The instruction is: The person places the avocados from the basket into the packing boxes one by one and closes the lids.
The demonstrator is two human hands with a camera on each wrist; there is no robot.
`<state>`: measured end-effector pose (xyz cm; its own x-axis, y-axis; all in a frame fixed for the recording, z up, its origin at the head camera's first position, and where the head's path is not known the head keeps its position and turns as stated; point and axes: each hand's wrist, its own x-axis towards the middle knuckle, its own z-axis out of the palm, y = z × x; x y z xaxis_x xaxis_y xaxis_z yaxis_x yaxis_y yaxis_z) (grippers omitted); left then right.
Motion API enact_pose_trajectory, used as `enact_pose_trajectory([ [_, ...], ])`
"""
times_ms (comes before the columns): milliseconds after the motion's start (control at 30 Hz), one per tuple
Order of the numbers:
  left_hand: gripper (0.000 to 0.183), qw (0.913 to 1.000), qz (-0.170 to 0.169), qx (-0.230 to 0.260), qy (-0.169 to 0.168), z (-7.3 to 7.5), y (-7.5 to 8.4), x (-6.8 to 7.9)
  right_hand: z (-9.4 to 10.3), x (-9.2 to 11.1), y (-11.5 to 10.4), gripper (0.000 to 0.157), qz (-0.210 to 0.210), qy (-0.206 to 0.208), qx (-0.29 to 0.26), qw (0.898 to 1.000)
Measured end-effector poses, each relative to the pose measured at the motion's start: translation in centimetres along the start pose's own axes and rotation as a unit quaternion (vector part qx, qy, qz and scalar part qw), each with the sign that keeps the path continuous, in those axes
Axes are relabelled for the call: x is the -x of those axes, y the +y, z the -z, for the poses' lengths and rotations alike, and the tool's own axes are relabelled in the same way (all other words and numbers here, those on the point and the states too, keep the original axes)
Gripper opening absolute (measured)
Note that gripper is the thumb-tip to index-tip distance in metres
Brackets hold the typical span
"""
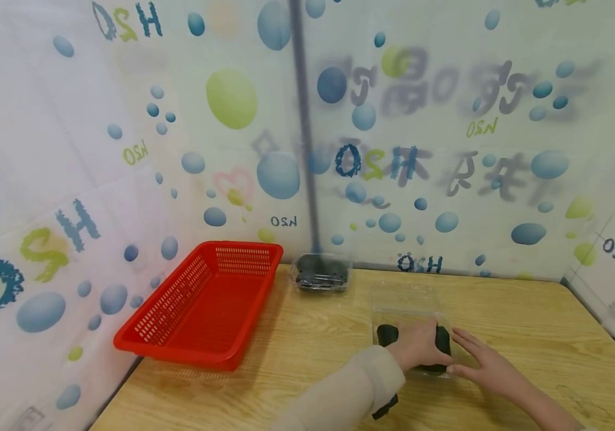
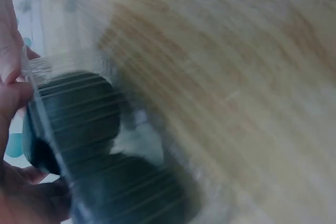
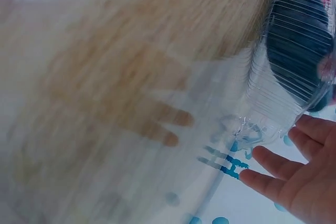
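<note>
A clear plastic clamshell box point(image 1: 380, 311) with its lid folded back sits on the table, dark green oval fruits like avocados point(image 1: 387, 334) inside. My left hand point(image 1: 417, 342) reaches into it from above, thumb and fingers about the right-hand fruit point(image 1: 442, 340); some fingertips are hidden. In the left wrist view, left-hand fingers point(image 2: 55, 198) meet a dark fruit point(image 2: 79, 119) behind the ribbed wall. My right hand point(image 1: 493, 362), its fingers spread and fairly straight, stands at the box's right side. The right wrist view shows these fingers point(image 3: 278, 166) at the box's corner.
A red plastic basket point(image 1: 250, 311) with slotted sides stands on the left of the wooden table point(image 1: 307, 359). Against the back wall is another clear box point(image 1: 320, 272) with dark fruits inside. A patterned curtain point(image 1: 307, 120) encloses the table's back and sides.
</note>
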<state>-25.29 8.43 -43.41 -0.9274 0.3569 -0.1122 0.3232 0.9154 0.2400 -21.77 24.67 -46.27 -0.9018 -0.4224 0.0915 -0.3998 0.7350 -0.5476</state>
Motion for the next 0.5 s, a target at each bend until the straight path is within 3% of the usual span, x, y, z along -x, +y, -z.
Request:
enact_pose_trajectory([
  [100,0.069,0.9996,0.020,-0.022,0.001,-0.26,0.21,-0.13,0.12,0.06,-0.12,0.070,0.003,-0.002,0.001,1.000],
  [300,0.065,0.9992,0.027,-0.029,-0.005,-0.31,0.49,-0.35,0.16,0.03,-0.20,0.071,0.002,0.002,0.001,1.000],
  [500,0.050,0.9954,0.028,-0.090,-0.017,-0.85,0.18,-0.76,0.18,-0.06,-0.16,0.071,-0.002,0.000,0.002,1.000],
])
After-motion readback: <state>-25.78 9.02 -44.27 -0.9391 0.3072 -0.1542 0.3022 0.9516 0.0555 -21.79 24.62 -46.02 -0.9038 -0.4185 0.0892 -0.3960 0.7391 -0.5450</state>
